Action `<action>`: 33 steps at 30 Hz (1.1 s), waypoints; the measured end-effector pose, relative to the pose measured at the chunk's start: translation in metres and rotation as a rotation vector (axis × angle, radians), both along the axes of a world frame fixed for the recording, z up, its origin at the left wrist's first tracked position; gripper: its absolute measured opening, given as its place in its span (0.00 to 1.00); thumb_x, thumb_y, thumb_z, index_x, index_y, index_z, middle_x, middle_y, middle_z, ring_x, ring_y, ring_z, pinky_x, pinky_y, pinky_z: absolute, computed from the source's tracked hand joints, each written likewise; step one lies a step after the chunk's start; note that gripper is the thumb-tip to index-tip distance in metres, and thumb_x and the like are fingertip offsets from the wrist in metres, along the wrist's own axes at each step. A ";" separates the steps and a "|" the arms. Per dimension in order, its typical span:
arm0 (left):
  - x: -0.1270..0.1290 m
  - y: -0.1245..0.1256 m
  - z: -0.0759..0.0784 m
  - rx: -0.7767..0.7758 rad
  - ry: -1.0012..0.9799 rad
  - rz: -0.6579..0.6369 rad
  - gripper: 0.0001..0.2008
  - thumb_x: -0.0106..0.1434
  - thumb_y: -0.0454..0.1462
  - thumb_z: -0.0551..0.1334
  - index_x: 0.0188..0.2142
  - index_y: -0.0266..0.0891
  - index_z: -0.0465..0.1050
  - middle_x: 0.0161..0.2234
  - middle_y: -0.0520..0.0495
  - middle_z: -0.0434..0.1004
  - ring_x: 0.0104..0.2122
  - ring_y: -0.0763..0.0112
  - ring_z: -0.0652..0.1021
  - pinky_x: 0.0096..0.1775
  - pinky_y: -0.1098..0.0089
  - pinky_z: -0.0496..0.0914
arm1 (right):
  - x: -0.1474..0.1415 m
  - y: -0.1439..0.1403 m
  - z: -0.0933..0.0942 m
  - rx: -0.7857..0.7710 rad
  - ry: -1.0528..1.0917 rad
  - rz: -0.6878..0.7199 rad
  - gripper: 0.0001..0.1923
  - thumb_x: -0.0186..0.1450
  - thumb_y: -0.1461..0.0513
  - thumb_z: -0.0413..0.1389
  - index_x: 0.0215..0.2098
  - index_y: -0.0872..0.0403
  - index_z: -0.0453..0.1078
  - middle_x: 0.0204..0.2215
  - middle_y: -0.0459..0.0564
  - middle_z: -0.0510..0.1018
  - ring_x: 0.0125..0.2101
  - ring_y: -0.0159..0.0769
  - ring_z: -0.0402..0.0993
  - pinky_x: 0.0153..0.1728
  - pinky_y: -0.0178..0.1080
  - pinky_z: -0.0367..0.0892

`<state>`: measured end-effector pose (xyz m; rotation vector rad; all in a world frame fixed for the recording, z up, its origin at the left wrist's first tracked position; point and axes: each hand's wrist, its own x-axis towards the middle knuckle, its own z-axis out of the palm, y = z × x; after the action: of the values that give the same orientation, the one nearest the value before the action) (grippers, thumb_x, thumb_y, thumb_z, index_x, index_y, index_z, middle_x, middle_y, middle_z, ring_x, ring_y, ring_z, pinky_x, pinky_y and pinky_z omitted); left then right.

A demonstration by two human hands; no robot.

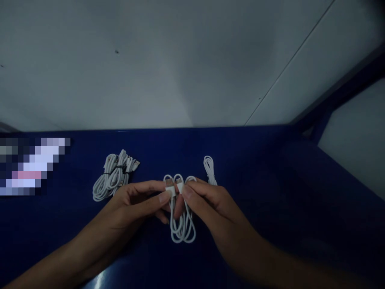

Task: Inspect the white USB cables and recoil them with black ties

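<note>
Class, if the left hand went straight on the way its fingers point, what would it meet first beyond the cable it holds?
Most likely the right hand, which also grips the coiled white cable just across from it; exact depth is hard to judge.

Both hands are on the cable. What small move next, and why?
Perhaps gather the loops of the held cable: they splay below the plugs that the left hand and right hand pinch, and no tie shows on them, unlike the tied bundles at left.
</note>
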<state>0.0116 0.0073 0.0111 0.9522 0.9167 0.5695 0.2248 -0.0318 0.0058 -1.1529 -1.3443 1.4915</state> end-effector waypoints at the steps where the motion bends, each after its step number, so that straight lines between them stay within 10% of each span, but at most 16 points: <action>1: 0.000 0.000 0.000 -0.008 -0.011 0.004 0.10 0.74 0.44 0.72 0.38 0.43 0.89 0.34 0.49 0.83 0.35 0.71 0.78 0.42 0.75 0.76 | 0.000 0.000 0.001 -0.002 0.000 -0.006 0.23 0.84 0.51 0.52 0.33 0.49 0.77 0.32 0.44 0.77 0.34 0.34 0.71 0.41 0.41 0.66; 17: 0.001 0.000 0.010 0.008 -0.073 0.003 0.09 0.66 0.46 0.78 0.37 0.45 0.89 0.39 0.50 0.86 0.38 0.67 0.80 0.47 0.69 0.76 | -0.002 -0.002 -0.002 -0.023 0.148 -0.057 0.16 0.72 0.55 0.70 0.29 0.50 0.77 0.32 0.43 0.74 0.34 0.35 0.71 0.37 0.41 0.67; 33: 0.004 -0.003 0.010 -0.003 -0.005 0.017 0.09 0.71 0.41 0.74 0.35 0.43 0.91 0.30 0.51 0.81 0.30 0.71 0.75 0.35 0.74 0.73 | 0.000 0.001 0.006 -0.039 0.151 0.067 0.21 0.78 0.57 0.62 0.28 0.51 0.66 0.33 0.43 0.71 0.36 0.36 0.67 0.39 0.43 0.63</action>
<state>0.0157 0.0038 0.0215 0.9409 0.9220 0.5851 0.2251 -0.0311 0.0122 -1.0062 -1.2670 1.6255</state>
